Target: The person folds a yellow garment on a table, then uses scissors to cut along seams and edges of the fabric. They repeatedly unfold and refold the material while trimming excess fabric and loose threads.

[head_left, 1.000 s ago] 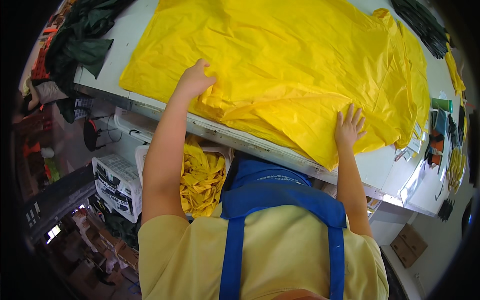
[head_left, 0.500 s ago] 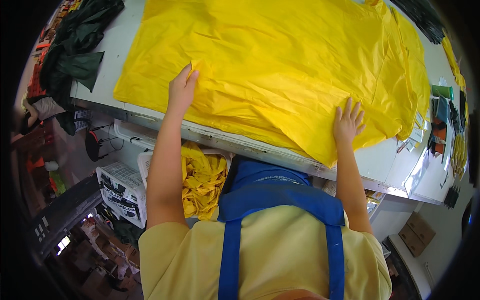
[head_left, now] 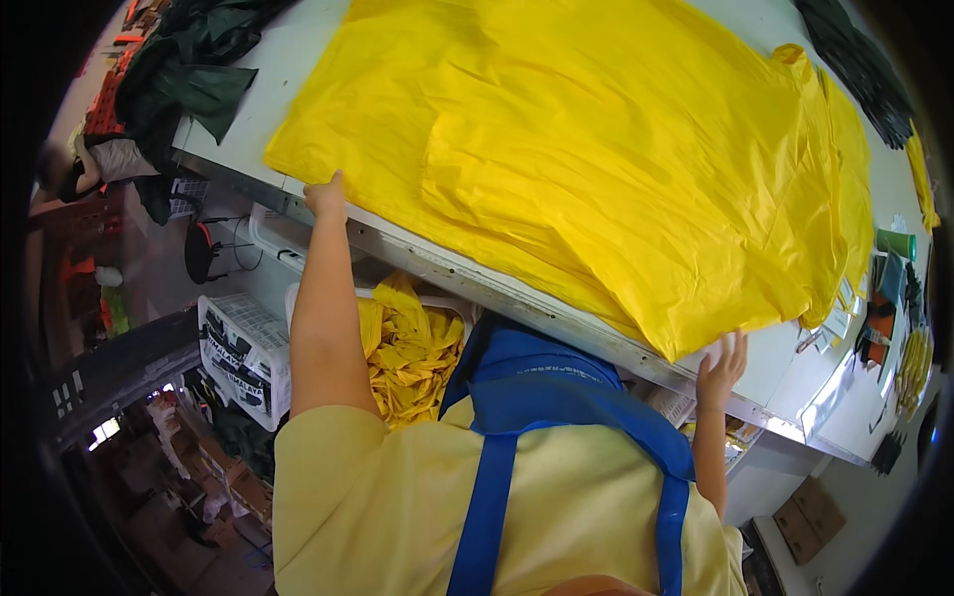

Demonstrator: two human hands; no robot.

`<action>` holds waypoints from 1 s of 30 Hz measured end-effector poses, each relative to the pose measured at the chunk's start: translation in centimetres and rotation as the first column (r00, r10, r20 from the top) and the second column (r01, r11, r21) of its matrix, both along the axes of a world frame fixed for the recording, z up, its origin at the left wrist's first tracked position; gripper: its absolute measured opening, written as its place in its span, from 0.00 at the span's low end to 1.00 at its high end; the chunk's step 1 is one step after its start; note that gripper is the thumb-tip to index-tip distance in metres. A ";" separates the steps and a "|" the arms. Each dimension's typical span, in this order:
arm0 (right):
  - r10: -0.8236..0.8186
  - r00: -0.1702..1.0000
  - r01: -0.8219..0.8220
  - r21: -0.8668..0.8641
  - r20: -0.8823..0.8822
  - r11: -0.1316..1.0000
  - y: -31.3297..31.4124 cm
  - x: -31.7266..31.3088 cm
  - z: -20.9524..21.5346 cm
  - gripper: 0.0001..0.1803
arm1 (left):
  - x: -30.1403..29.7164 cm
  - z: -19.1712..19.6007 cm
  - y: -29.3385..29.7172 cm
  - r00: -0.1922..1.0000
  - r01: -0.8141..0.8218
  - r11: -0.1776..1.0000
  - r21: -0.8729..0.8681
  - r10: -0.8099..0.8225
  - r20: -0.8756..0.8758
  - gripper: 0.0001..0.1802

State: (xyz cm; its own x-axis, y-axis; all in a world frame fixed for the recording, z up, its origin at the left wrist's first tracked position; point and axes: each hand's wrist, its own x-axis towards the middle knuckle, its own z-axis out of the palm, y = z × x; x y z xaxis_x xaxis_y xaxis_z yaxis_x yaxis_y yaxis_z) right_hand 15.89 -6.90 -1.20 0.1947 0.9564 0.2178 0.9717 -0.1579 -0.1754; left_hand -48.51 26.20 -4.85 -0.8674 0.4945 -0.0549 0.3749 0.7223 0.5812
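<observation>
A large sheet of shiny yellow fabric (head_left: 616, 159) lies spread over a white table (head_left: 298, 60). My left hand (head_left: 326, 196) is at the fabric's near left corner by the table edge, its fingers curled on the hem. My right hand (head_left: 722, 366) is at the near right corner, where the fabric hangs slightly over the table edge. Its fingers are apart and touch the corner from below. My yellow shirt and blue apron straps fill the lower part of the view.
Dark green cloth (head_left: 189, 70) is heaped at the table's far left, and dark garments (head_left: 855, 60) lie at its far right. Under the table stand a bin of folded yellow fabric (head_left: 407, 348) and a white crate (head_left: 243, 358). A green cup (head_left: 894, 243) stands at the right.
Both hands have slid outward and toward me across the fabric, from flat on its surface to its near corners. The fabric now lies smoother.
</observation>
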 end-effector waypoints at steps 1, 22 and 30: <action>0.025 0.999 -0.024 -0.024 0.042 0.999 -0.6 -0.7 -0.2 0.27 | 0.2 1.5 0.1 0.967 -0.070 0.997 0.036 0.059 0.249 0.31; -0.249 0.923 0.208 -0.162 -0.294 0.964 10.6 7.3 10.1 0.14 | 1.4 13.6 7.7 0.471 0.097 0.712 0.696 -0.649 0.598 0.27; -0.451 0.890 0.432 -0.458 0.073 0.777 18.7 8.3 0.5 0.19 | 18.5 4.0 5.1 0.135 0.840 0.277 -0.467 -0.940 -0.314 0.30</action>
State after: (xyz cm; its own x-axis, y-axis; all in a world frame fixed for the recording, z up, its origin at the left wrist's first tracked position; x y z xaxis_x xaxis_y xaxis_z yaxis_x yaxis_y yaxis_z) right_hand 24.22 11.85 -0.68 0.6186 0.7509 -0.2312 0.7699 -0.6380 -0.0123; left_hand -29.98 31.27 -0.81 0.2691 0.9631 -0.0034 0.9628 -0.2689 0.0254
